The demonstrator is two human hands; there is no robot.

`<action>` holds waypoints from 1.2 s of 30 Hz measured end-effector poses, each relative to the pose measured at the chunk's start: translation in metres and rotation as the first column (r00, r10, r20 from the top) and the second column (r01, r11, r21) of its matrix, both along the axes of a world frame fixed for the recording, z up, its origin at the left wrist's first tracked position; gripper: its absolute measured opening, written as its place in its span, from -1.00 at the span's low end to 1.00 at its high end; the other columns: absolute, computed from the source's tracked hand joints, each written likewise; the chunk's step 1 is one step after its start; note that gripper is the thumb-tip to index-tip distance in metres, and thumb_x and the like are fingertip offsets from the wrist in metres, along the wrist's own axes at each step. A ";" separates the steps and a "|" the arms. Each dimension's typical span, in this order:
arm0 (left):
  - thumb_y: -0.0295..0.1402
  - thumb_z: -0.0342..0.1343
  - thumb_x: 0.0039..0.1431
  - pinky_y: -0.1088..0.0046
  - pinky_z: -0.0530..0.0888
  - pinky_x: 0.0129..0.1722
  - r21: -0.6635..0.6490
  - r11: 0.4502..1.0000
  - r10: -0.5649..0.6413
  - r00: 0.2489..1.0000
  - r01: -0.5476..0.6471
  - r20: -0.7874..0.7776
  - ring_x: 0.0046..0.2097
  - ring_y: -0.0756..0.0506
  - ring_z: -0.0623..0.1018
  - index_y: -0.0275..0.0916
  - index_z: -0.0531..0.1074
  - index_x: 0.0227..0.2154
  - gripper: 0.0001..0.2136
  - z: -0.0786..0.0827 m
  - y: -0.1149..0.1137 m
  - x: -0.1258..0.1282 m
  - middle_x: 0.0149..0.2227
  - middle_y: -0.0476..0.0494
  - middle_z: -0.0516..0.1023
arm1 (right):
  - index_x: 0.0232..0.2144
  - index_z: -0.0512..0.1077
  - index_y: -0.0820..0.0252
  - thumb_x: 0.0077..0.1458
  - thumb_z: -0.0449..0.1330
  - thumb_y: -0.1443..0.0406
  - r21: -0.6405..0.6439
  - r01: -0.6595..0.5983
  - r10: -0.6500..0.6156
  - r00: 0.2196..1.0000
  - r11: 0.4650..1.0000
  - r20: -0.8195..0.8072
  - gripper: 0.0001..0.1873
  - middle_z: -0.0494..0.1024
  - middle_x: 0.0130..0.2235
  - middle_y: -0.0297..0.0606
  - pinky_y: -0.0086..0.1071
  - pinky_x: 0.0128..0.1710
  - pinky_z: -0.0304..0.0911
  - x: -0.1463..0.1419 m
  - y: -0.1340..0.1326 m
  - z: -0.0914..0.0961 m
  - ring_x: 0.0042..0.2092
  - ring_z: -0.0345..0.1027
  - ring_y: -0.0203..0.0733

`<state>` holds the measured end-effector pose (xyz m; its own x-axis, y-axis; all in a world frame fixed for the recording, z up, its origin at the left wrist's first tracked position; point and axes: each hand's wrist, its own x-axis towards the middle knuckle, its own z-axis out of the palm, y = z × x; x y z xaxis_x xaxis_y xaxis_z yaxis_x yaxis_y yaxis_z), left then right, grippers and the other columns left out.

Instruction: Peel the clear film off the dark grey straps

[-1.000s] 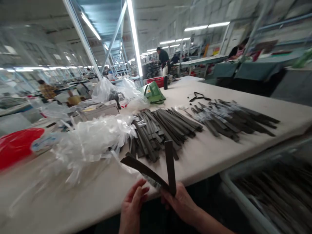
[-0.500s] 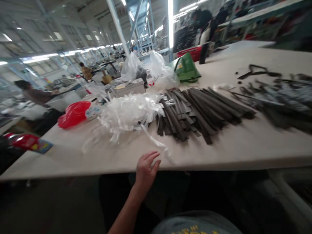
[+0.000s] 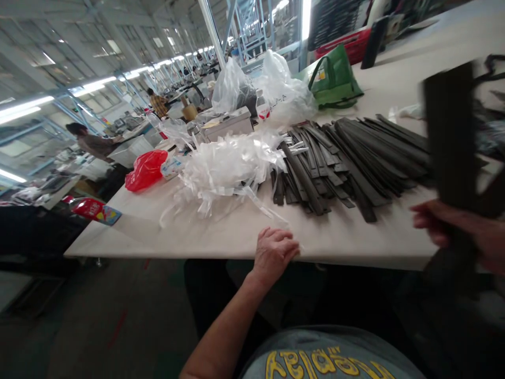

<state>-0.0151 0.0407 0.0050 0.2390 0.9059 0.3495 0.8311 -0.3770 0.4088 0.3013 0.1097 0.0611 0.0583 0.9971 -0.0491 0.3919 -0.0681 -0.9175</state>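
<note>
At the right, my right hand (image 3: 460, 223) is closed round a wide dark grey-green fabric strip (image 3: 450, 137) that stands up above the fingers; both are blurred. My left hand (image 3: 274, 251) rests at the table's front edge with its fingers curled together. What it may pinch is too small to make out. Ahead of it lies a loose heap of white translucent strips (image 3: 232, 163), with one tail trailing towards the fingers. A pile of dark flat strips (image 3: 351, 163) lies side by side to the right of that heap.
Behind the heap stand clear plastic bags (image 3: 282, 89), a box (image 3: 229, 123) and a green bag (image 3: 335, 81). A red plastic bag (image 3: 145, 171) and a red packet (image 3: 94, 210) lie at the left of the table (image 3: 158, 239). A seated person (image 3: 94, 142) is farther off.
My right hand has come into view at the right with the dark strip. My left hand's fingers have curled in. The view has turned, shifting the table's things.
</note>
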 end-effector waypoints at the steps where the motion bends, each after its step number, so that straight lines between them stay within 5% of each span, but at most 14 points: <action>1: -0.32 0.20 0.13 0.20 0.19 0.15 -0.005 1.000 0.003 1.000 -0.003 0.007 -0.07 -0.07 0.50 -0.05 0.55 -0.33 -0.94 -0.002 -0.003 -0.001 -0.20 0.01 0.61 | -0.40 0.48 0.26 0.01 0.17 -0.16 -0.082 -0.074 0.068 0.996 0.994 -0.065 -0.44 0.49 -0.49 -0.21 -0.45 -0.62 0.12 -0.011 -0.006 -0.003 -0.60 0.23 -0.41; 4: -0.35 0.14 0.18 0.22 0.20 0.15 -0.007 1.000 0.028 0.999 -0.027 0.036 -0.14 -0.05 0.52 -0.07 0.54 -0.33 -0.92 -0.005 -0.010 -0.005 -0.26 0.00 0.62 | -0.45 0.50 0.26 -0.07 0.21 -0.16 -0.196 -0.367 0.322 0.919 0.909 -0.229 -0.43 0.52 -0.50 -0.20 -0.45 -0.61 0.10 -0.056 -0.020 -0.014 -0.62 0.18 -0.43; 7: -0.29 0.19 0.14 0.19 0.23 0.14 -0.022 0.998 0.055 0.997 -0.054 0.057 -0.09 -0.10 0.52 -0.08 0.51 -0.18 -0.82 -0.005 -0.014 -0.007 -0.16 -0.08 0.61 | -0.41 0.51 0.25 -0.06 0.22 -0.12 -0.195 -0.488 0.426 0.858 0.851 -0.288 -0.47 0.56 -0.42 -0.23 -0.47 -0.61 0.11 -0.095 -0.023 -0.024 -0.63 0.17 -0.43; 14: -0.31 0.14 0.18 0.22 0.27 0.08 -0.013 0.999 0.033 0.998 -0.032 0.053 -0.19 -0.08 0.52 -0.11 0.55 -0.39 -0.90 -0.002 -0.017 -0.004 -0.30 -0.04 0.61 | -0.34 0.50 0.30 0.01 0.18 -0.07 -0.251 -0.504 0.417 0.847 0.826 -0.330 -0.49 0.57 -0.40 -0.22 -0.51 -0.66 0.04 -0.113 -0.017 -0.040 -0.63 0.13 -0.44; 22: -0.33 0.13 0.19 0.25 0.21 0.16 0.151 0.988 0.011 0.993 -0.028 0.114 -0.18 -0.05 0.55 -0.03 0.56 -0.32 -0.89 0.014 -0.031 -0.004 -0.28 -0.01 0.63 | -0.32 0.43 0.29 -0.05 0.24 -0.07 -0.277 -0.466 0.364 0.864 0.841 -0.349 -0.49 0.41 -0.60 -0.41 -0.50 -0.68 0.12 -0.142 -0.031 -0.041 -0.70 0.06 -0.46; 27: -0.37 0.16 0.16 0.25 0.18 0.17 0.229 0.973 0.003 0.993 -0.031 0.122 -0.22 -0.02 0.56 -0.04 0.55 -0.31 -0.90 0.015 -0.038 -0.009 -0.29 0.01 0.63 | -0.29 0.38 0.22 -0.18 0.32 0.04 -0.249 -0.448 0.348 0.867 0.859 -0.357 -0.54 0.41 -0.55 -0.45 -0.55 -0.72 0.04 -0.159 -0.029 -0.033 -0.67 0.11 -0.48; 36: -0.39 0.16 0.15 0.25 0.20 0.15 0.242 0.967 0.049 0.991 -0.079 0.127 -0.23 -0.02 0.57 -0.04 0.55 -0.32 -0.90 0.012 -0.040 -0.012 -0.29 0.02 0.63 | -0.23 0.41 0.24 -0.13 0.30 0.08 -0.211 -0.461 0.386 0.867 0.862 -0.315 -0.55 0.44 -0.49 -0.39 -0.55 -0.73 0.08 -0.166 -0.038 -0.031 -0.65 0.17 -0.45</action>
<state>-0.0269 0.0011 0.0170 0.1262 0.8007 0.5857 0.8076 -0.4258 0.4080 0.1357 0.0712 0.0297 -0.4183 0.8661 -0.2737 0.1966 -0.2079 -0.9582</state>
